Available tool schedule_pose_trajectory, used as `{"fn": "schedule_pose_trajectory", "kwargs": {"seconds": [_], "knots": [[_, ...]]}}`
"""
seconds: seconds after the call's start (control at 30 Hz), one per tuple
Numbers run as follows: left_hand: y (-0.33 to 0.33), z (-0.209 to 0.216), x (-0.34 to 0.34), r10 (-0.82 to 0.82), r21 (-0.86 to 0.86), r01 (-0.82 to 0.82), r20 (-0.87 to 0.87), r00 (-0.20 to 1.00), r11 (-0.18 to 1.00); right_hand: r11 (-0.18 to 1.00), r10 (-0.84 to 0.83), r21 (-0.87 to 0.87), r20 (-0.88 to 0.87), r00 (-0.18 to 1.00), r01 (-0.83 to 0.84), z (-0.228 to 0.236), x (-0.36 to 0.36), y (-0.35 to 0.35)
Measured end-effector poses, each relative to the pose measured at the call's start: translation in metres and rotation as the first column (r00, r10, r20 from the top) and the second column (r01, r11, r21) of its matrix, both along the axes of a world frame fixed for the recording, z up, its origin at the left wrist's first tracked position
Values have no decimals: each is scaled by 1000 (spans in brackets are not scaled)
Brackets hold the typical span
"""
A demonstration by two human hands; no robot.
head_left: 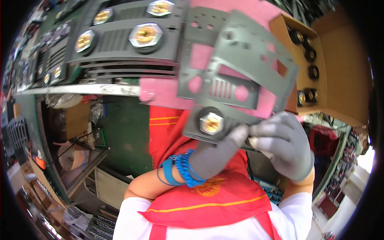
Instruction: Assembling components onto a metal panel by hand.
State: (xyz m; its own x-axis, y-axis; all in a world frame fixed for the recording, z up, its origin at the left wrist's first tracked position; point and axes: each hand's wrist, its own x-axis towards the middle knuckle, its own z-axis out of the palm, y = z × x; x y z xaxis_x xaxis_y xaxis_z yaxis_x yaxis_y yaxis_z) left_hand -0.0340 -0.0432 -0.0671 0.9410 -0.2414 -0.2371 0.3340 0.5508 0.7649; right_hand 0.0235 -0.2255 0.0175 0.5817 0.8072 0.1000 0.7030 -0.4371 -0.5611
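Note:
A grey sheet-metal panel [256, 52] with cut-outs and a row of slots lies tilted in front of me, blurred in places. On its near left corner sits a round black part with a silver octagonal rim and brass-coloured centre [211, 123]. My left hand [218, 156], in a grey glove, is closed at the panel's near edge, its thumb on top and its other fingers hidden below. Right beside that thumb, my gloved right hand [286, 146] has its fingers pinched together at the same edge. Whatever they hold is too small to make out.
Beneath the panel are another grey cut-out panel [202, 30] and pink sheeting [162, 94]. Stacked panels [114, 58] with silver-and-brass fittings stand at the left. An open cardboard box [344, 72] holding several round black parts [313, 72] is at the right.

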Motion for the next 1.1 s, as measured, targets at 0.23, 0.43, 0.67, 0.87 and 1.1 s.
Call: {"fn": "schedule_pose_trajectory", "kwargs": {"seconds": [0.23,0.43,0.67,0.87,1.1], "knots": [[19,67,40,87,173,-182,449,889,968,906,-303,372,243,921,200,21,7,32],[85,115,67,-149,449,-212,643,751,868,986,-163,32,422,892,165,57,55,91],[155,79,78,282,510,-837,847,450,-197,996,-57,85,552,832,12,45,137,154],[167,54,92,343,531,-839,770,538,122,996,-66,-25,466,882,87,21,138,177],[164,50,101,368,516,-848,770,521,121,999,-37,-19,437,899,50,35,127,155]]}}
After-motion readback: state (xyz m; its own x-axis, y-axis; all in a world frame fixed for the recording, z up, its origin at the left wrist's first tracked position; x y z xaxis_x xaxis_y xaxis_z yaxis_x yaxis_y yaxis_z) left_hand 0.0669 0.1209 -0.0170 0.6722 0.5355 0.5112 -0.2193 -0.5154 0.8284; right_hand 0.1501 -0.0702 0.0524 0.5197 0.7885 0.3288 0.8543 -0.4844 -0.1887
